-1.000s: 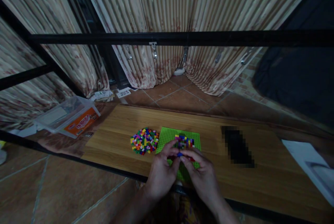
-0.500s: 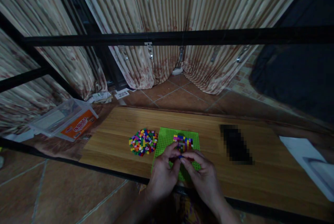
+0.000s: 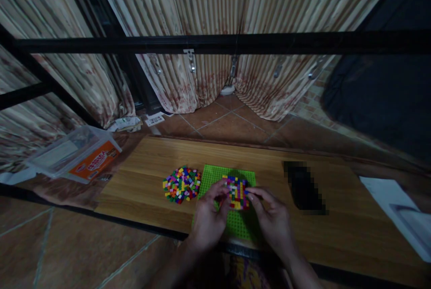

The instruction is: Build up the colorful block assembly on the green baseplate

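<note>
Right hand (image 3: 274,224) has a decent bare strip of worktop (image 3: 276,176) just to its right, then that dark blurred-out object (image 3: 305,190) gets in the way. Left hand (image 3: 210,217) can't really slide straight across, the brick block (image 3: 237,193) sits between the two. Loose brick pile (image 3: 182,184) blocks ahead-left of that hand, but there's open wood past it.

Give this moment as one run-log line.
left hand: at brick patch, left side | right hand: pinches blue brick, patch's right | brick pile: left of green baseplate
</note>
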### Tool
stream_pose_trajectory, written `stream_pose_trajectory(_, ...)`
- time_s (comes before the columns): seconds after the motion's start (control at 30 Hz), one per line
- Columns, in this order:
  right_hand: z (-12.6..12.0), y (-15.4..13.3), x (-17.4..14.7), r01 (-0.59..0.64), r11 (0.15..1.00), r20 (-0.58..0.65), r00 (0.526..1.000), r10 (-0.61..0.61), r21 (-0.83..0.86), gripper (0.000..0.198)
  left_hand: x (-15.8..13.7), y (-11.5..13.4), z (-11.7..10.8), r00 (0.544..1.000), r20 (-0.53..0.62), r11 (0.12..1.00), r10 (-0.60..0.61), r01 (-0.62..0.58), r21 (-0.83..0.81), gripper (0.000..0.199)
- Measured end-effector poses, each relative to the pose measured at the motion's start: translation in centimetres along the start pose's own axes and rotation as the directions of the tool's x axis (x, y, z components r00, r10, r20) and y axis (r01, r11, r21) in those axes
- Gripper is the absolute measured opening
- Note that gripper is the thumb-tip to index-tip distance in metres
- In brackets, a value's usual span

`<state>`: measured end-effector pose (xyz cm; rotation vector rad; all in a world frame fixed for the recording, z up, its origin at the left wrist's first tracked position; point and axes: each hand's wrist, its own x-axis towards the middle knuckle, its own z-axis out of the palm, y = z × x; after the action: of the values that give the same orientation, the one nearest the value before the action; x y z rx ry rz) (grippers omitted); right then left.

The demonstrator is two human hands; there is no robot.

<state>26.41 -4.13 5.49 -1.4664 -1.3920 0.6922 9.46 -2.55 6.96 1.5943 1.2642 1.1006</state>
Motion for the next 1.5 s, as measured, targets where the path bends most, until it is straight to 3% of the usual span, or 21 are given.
stream_pose_trajectory(0.13,0.4,1.5,2.3,-0.094,0.992,-0.076,0.992,0.1,0.082,0.026,1.9,-1.3,-0.9,0.995,-0.093,0.99,0.041,-0.028,0.136,0.033)
stream_pose_trajectory(0.27,1.4,2.4,3.8,-0.148,0.973,-0.06,0.985,0.161,0.179,0.026,4.1,-1.8,-1.3,0.996,-0.063,0.976,0.061,-0.047,0.214,0.028)
stream_pose_trajectory(0.53,2.2,2.5,4.3,-0.184,0.949,0.002,0.982,0.19,0.257,0.024,7.2,-1.8,-0.1,0.99,0.144,0.983,-0.004,-0.023,0.184,0.027)
stream_pose_trajectory(0.87,1.9,2.1,4.6,-0.245,0.935,0.08,0.969,0.232,0.258,0.026,8.8,-1.6,1.1,0.911,0.408,0.988,-0.068,0.005,0.156,0.032)
stream_pose_trajectory(1.17,1.6,1.7,4.9,-0.249,0.939,0.093,0.968,0.233,0.237,0.027,8.6,-1.4,2.1,0.934,0.337,0.993,-0.118,0.108,0.049,0.024)
stream_pose_trajectory(1.37,2.2,2.2,4.2,-0.277,0.906,0.069,0.961,0.269,0.32,0.032,8.4,-2.3,2.6,0.94,0.309,0.984,-0.143,0.17,-0.061,0.022)
stream_pose_trajectory(1.5,2.6,2.8,3.5,-0.305,0.852,-0.035,0.935,0.352,0.426,0.039,8.1,-3.2,2.9,0.943,0.311,0.973,-0.118,0.172,-0.152,0.028)
